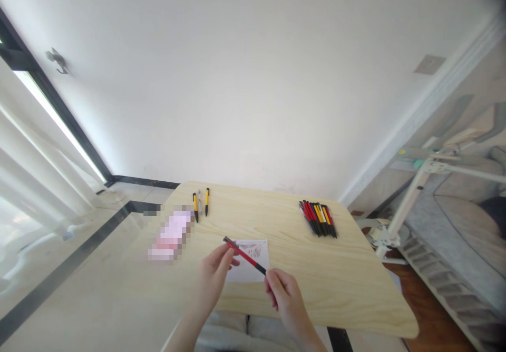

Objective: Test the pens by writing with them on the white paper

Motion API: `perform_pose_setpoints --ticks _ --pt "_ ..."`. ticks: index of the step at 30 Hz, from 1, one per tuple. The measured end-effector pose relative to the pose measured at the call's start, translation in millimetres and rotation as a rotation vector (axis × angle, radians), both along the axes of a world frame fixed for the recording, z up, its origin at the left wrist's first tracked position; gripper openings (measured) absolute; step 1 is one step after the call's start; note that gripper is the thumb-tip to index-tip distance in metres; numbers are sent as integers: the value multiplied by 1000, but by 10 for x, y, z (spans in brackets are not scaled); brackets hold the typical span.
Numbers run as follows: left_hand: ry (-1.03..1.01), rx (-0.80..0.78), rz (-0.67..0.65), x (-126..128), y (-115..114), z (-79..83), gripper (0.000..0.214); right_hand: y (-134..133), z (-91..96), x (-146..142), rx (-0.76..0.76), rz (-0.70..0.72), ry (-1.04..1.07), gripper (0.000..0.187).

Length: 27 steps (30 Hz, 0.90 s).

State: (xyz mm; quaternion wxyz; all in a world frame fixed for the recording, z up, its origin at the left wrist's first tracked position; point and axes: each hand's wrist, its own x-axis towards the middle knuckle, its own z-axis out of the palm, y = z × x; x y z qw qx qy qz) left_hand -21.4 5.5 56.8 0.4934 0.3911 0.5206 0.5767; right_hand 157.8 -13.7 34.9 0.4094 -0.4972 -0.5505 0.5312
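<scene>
A red pen [248, 257] with a black grip slants above a sheet of white paper [247, 277] that bears dark reddish scribbles. My left hand [216, 269] pinches it near the clip end, at the upper left. At the lower right, the fingers of my right hand [288, 293] are closed around the black grip end and hide its tip. Farther back on the right lies a row of several pens [318, 219] in red, yellow and white with black grips. To the left are two yellow pens [206, 202] and a clear or whitish pen [200, 202] between them.
The light wooden table [348, 278] has rounded corners and stands against a white wall [253, 88]. A pixelated pinkish patch [172, 235] covers something at its left edge. On the right are a white metal frame [409, 199] and a grey sofa [454, 236]; white curtains [35, 173] hang at left.
</scene>
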Motion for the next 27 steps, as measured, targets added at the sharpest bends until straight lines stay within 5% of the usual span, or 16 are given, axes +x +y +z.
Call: perform_pose_setpoints --ticks 5,9,18,23,27 --pt "-83 -98 -10 5 17 -54 34 21 26 11 33 60 -37 39" --pt "-47 -132 -190 109 -19 -186 40 89 77 -7 78 -104 19 36" --pt "136 -73 -287 227 -201 -300 48 194 169 -146 192 -258 192 23" --pt "88 -76 -237 158 -179 -343 40 288 330 -11 323 -299 196 17" --pt "408 38 -71 9 -110 -352 32 413 338 109 417 -329 47 17"
